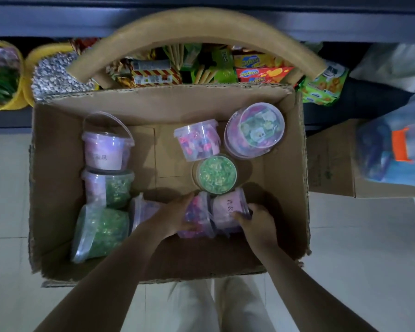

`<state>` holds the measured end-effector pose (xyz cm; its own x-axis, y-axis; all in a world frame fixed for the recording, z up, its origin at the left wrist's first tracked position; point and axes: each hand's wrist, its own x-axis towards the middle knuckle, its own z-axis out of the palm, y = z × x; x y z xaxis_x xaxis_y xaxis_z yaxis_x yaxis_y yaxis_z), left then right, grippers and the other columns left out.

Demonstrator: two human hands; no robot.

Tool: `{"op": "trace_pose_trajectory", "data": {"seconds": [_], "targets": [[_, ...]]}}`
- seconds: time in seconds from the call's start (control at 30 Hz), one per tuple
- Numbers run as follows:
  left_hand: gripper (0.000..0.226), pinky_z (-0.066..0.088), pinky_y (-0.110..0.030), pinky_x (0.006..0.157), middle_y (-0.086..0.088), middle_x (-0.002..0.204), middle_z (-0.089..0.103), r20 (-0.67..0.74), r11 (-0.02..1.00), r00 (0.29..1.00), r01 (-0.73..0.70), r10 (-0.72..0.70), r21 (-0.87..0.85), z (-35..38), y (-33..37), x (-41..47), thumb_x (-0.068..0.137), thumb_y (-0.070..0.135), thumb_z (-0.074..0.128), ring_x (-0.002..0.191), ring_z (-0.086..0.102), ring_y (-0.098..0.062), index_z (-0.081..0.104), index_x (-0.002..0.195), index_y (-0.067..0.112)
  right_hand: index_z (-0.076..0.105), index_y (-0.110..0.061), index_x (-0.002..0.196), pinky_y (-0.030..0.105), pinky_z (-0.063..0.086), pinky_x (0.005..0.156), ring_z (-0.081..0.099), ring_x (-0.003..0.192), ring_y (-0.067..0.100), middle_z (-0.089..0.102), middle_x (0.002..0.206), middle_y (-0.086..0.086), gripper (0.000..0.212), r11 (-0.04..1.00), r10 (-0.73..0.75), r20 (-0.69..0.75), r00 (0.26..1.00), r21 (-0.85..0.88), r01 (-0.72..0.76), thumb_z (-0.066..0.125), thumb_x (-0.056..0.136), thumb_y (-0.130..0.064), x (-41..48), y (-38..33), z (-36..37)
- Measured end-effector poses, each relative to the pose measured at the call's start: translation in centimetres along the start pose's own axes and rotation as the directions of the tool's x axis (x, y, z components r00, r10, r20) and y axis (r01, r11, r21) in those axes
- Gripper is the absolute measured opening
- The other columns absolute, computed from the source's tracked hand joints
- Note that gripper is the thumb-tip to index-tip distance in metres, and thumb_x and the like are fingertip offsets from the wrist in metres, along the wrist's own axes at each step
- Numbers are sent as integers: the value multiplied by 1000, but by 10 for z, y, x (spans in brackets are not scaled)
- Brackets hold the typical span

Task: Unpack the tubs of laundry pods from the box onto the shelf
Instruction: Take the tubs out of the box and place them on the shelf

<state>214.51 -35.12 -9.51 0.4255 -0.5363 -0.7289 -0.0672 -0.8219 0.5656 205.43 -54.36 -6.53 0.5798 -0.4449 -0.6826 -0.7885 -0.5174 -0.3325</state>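
My left hand (175, 215) curls its fingers round a clear plastic tub of pink and blue laundry pods (198, 218), which lies on its side by the near wall of the open brown cardboard box (55, 188). My right hand (258, 224) grips a second clear tub with a pale pink handwritten label (228, 208), also on its side, with my thumb and fingers wrapped round its end. The two tubs touch end to end. A round tub of green pods (217, 173) stands upright just beyond them. The dark shelf (46, 20) runs along the box's far side.
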Motion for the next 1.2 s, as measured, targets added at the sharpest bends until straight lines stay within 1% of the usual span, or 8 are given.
{"op": "trace_pose_trajectory", "data": {"seconds": [0.17,0.33,0.47,0.57,0.77,1.0,1.13,1.2], "targets": [[127,22,-23,108,-3,151,28,17,999,1000,-9,9,-49,-2,-4,4,48,86,56,139,27,-17,17,147,17,65,-10,110,28,41,78,60,96,24,66,106,9,37,1000,-21,43,999,0,21,61,87,-38,3,5,-2],[110,27,-18,94,-1,136,42,-116,989,991,58,-74,-133,-6,-7,-10,56,65,72,125,39,-14,30,142,12,66,-11,111,30,43,82,59,96,22,66,104,8,34,996,-70,70,995,-45,73,62,86,-34,0,0,-17],[71,37,-26,90,-8,125,54,-277,969,942,137,-192,-207,-14,0,-22,70,33,79,118,51,-24,47,129,11,64,-11,114,32,46,84,58,100,22,64,108,7,35,986,-89,62,994,-136,97,62,87,-31,-6,-5,-31],[64,41,-20,78,-3,113,60,-337,891,895,128,-293,-435,-21,12,-28,64,36,82,112,57,-23,55,118,15,66,-11,111,34,49,84,59,100,23,65,108,8,31,977,-108,86,990,-177,121,64,85,-29,-2,-9,-44],[75,42,-33,96,-13,128,58,-349,849,794,363,-498,-385,-29,14,-31,75,53,67,116,54,-30,47,132,9,57,-17,128,28,38,100,50,119,24,56,129,9,38,934,-96,127,987,-332,134,56,91,-23,11,-11,-46],[91,38,-33,102,-12,133,54,-252,841,816,441,-521,-313,-23,15,-18,73,71,55,120,50,-30,43,135,6,20,-3,148,30,25,111,30,140,28,27,153,15,75,996,78,-181,980,44,-71,61,89,-25,-1,-4,-10],[116,44,-42,100,-11,127,58,-201,849,843,428,-498,-311,-13,18,-5,49,92,44,116,54,-30,47,132,10,14,5,147,22,18,109,24,142,29,22,153,20,92,966,140,-241,960,248,-78,71,82,-25,-2,-7,4],[110,41,-42,102,-15,132,53,-205,860,842,451,-499,-239,-6,21,-1,60,86,47,120,50,-33,43,134,5,14,6,147,20,16,109,24,142,29,21,153,21,95,942,184,-280,942,325,-87,73,80,-26,-1,-10,8]]}}
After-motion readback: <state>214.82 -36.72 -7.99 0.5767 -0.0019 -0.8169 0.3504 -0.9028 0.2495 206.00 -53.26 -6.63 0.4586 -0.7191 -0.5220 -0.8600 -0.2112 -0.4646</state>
